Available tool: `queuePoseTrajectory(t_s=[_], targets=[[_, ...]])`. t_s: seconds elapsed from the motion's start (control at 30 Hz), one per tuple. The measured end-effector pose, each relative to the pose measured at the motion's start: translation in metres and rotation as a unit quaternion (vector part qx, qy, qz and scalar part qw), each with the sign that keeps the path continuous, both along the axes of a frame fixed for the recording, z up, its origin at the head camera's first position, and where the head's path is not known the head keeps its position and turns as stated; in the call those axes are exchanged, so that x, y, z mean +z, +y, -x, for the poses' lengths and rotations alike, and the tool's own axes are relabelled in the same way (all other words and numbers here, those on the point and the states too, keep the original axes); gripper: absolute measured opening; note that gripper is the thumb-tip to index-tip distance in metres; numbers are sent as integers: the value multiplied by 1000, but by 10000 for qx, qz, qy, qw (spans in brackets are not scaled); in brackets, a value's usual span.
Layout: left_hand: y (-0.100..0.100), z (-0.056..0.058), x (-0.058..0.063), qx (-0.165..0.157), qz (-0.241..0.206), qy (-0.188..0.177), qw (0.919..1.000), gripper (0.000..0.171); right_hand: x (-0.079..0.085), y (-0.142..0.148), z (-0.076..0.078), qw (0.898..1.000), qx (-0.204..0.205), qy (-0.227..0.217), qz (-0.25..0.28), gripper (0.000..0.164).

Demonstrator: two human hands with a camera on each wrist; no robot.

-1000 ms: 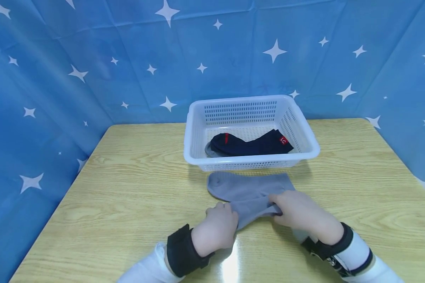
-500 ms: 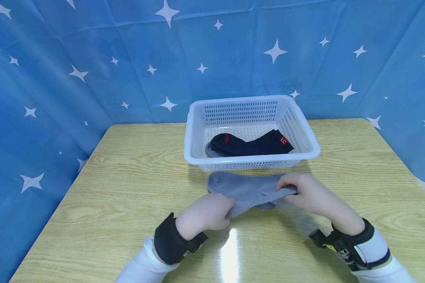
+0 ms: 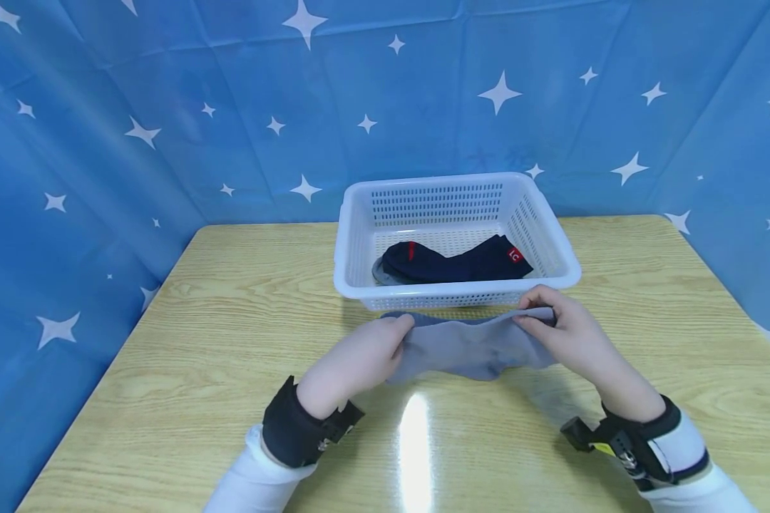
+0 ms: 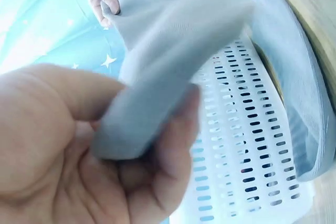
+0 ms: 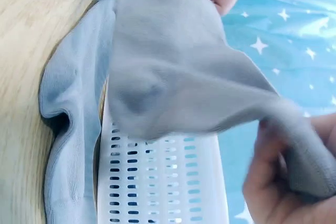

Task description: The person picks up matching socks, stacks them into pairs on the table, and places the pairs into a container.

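Stretched between my two hands, a grey sock [image 3: 468, 348] hangs just above the table in the head view. My left hand [image 3: 358, 356] pinches one end of it, and my right hand [image 3: 571, 335] pinches the other between thumb and fingers. The same held sock [image 5: 163, 40] sags between both hands in the right wrist view. A second grey sock [image 5: 73, 93] lies on the table beside the basket, mostly covered by the held one in the head view. In the left wrist view, the held sock's end [image 4: 136, 119] runs through my left hand, slightly blurred.
Just beyond my hands stands a white slotted basket [image 3: 455, 292]. Inside it lie a dark navy sock [image 3: 455, 263] with red marks and, partly under it, something grey [image 3: 380, 272]. A blue star-patterned cloth [image 3: 263, 71] hangs behind the wooden table [image 3: 244, 320].
Both hands have lifted the nearer grey sock and moved it away from me, toward the basket. My right hand has shifted right and my left hand slightly left, spreading it wider.
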State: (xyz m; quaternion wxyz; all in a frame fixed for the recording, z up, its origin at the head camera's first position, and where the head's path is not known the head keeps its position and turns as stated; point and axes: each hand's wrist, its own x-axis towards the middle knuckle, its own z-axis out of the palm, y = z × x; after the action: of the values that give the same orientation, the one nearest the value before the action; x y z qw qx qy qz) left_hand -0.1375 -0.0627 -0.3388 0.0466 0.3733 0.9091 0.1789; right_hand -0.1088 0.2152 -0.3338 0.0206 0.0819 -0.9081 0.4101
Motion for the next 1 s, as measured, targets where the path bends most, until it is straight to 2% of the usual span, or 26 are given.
queuePoseTrajectory(t_s=[0.13, 0.3, 0.43, 0.6, 0.8, 1.0], targets=[[-2, 0, 5, 136, -294, 36, 9995, 10, 0, 3, 2, 9997, -151, -4, -178, 10], [-5, 0, 6, 219, -363, -47, 9991, 5, -3, 6, 4, 9946, 272, 175, -983, 10], [-6, 0, 6, 293, 66, -471, 9984, 8, -8, 7, 6, 9877, 710, 27, -1390, 9], [-5, 0, 2, 392, 664, -965, 9923, 10, -13, 7, 7, 9781, 1164, -319, -1696, 11], [-2, 1, -8, 274, 1116, -1084, 9874, 8, -22, 7, 8, 9624, 1594, -697, -2085, 13], [0, 2, -15, 365, 1399, -1109, 9833, 4, -28, 4, 10, 9579, 1611, -751, -2254, 11]])
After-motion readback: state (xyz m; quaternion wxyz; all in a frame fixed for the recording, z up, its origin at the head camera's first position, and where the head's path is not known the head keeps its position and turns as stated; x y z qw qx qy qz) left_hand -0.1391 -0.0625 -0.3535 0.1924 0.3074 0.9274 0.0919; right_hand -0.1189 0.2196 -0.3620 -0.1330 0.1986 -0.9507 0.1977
